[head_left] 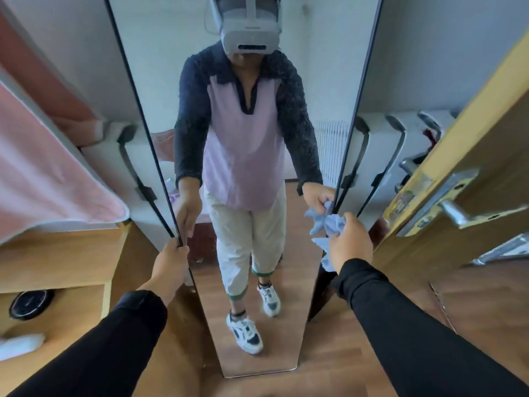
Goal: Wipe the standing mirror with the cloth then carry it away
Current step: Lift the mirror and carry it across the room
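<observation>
Head view: looked down at both hands on a tall mirror, past tense notes below.
Left hand (171,265): closed around the mirror's left edge, fingers wrapped over the thin black frame, low on the frame's length.
Left sleeve (94,348): black, reached up from lower left.
Right hand (350,242): closed on the cloth, bunched in the fist, pressed at the mirror's right edge.
Right sleeve (423,330): black, came in from lower right.
Cloth (329,224): light blue, crumpled, partly sticking out of the fist toward the glass, touching the right frame edge; a loose end hung below the hand.
Standing mirror (246,365): upright, narrow, dark-framed, directly ahead between both hands; bottom edge at the floor, whether resting or lifted could not be told.
Reflection: showed a person in headset, lilac top with dark sleeves, pale trousers, white sneakers.
Floor (343,362): brown wood planks.
Door (472,173): wooden, open, just right of the mirror, with metal lever handle (469,214).
Wooden unit (57,262): left of the mirror, with pink fabric (48,179) draped above it.
Round dark object (30,303): on the unit's lower surface, too blurred to identify.
Wall behind: pale grey.
</observation>
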